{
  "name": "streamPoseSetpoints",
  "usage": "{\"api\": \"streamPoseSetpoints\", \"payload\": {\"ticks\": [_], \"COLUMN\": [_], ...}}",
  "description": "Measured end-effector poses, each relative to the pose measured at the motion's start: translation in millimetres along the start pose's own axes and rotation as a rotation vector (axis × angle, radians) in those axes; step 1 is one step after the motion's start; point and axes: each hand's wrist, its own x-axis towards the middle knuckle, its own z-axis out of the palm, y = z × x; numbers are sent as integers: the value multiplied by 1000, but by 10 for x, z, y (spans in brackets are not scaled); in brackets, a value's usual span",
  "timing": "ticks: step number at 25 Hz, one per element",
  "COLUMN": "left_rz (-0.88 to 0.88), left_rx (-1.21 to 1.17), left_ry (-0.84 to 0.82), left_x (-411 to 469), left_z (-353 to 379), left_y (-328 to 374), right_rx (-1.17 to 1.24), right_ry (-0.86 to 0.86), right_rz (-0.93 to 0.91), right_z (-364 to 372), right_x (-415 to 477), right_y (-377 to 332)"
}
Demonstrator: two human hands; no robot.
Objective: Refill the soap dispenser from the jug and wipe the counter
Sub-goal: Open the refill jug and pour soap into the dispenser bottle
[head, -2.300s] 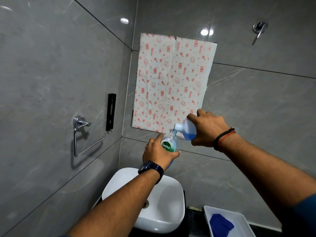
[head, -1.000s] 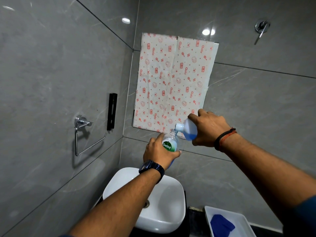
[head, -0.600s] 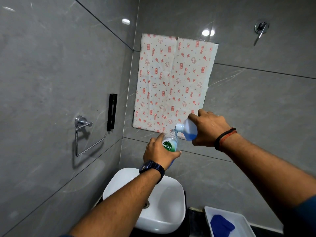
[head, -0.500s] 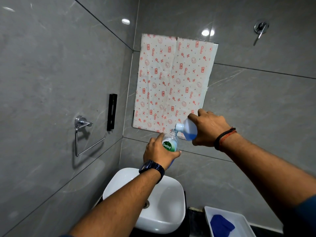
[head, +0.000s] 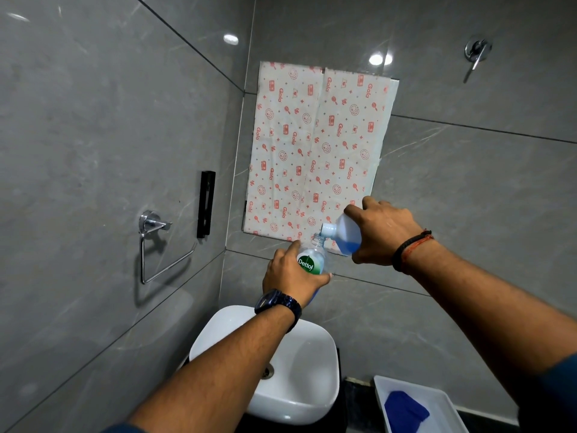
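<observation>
Grey tiled walls (head: 109, 126) surround white basin (head: 315, 379).

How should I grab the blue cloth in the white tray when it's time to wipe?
Come straight down from above and pinch the raised, bunched top of the blue cloth. It lies crumpled in the white tray, whose walls block a reach from the sides. Right now the left hand holds the dispenser and the right hand the jug.

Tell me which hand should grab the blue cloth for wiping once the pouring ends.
Right, probably. The blue cloth lies in the white tray at lower right, under the right hand, which holds the jug. The left hand grips the dispenser above the sink, farther away.
</observation>
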Motion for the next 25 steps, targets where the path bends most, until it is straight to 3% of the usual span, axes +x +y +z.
{"api": "streamPoseSetpoints", "payload": {"ticks": [25], "left_rz": [2], "left_rx": [-3], "left_ry": [-1], "left_x": [13], "left_z": [9], "left_y": [6], "right_rx": [1], "right_ry": [5], "right_rz": [-6], "right_z": [27], "right_x": [22], "right_y": [17]}}
